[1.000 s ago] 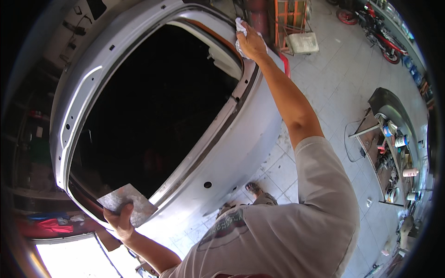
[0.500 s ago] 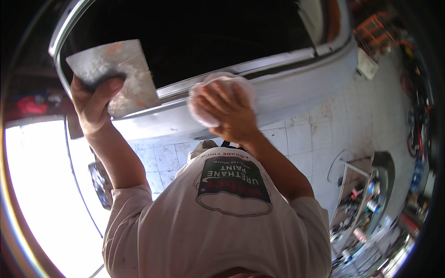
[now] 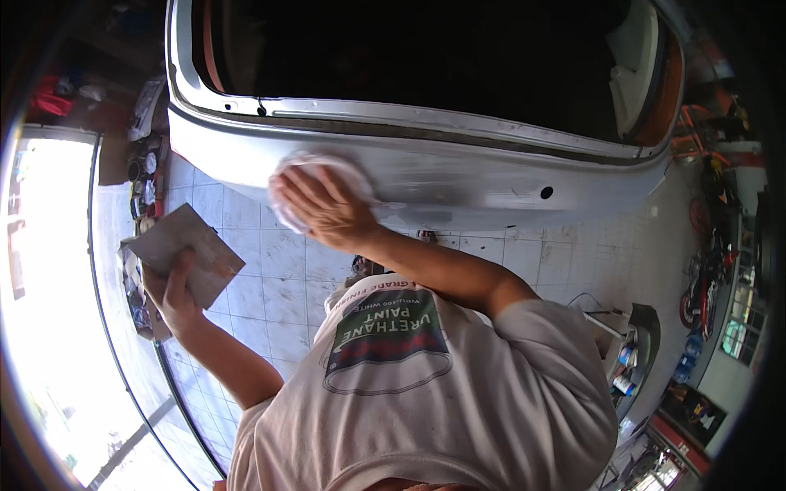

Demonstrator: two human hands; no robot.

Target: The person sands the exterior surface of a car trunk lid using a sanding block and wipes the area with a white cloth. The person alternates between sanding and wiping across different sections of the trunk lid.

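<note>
My left hand (image 3: 172, 288) grips a flat, squarish grey plate (image 3: 192, 231) with rusty-orange stains, thumb across its face. It is held up over the tiled floor, apart from the car. With fingers spread, my right hand (image 3: 332, 211) lies on a bunched white cloth (image 3: 359, 176), holding it against the pale silver panel (image 3: 483, 182) below the car's opening. The cloth is slightly blurred, and its underside is hidden. Right of it, the panel shows a greyish smeared patch and a round dark hole (image 3: 546, 193).
The car's dark opening (image 3: 409, 57) fills the top. A bright doorway (image 3: 49, 270) lies at left, beside cluttered shelving (image 3: 146, 184). Light tiles (image 3: 270, 278) cover the floor. At right stand a cart with cans (image 3: 626, 368), blue bottles (image 3: 688, 356) and a red bicycle (image 3: 700, 286).
My right hand and the cloth have moved left along the panel. My left hand has lowered the plate away from the car opening. The view has shifted, showing more of the panel.
</note>
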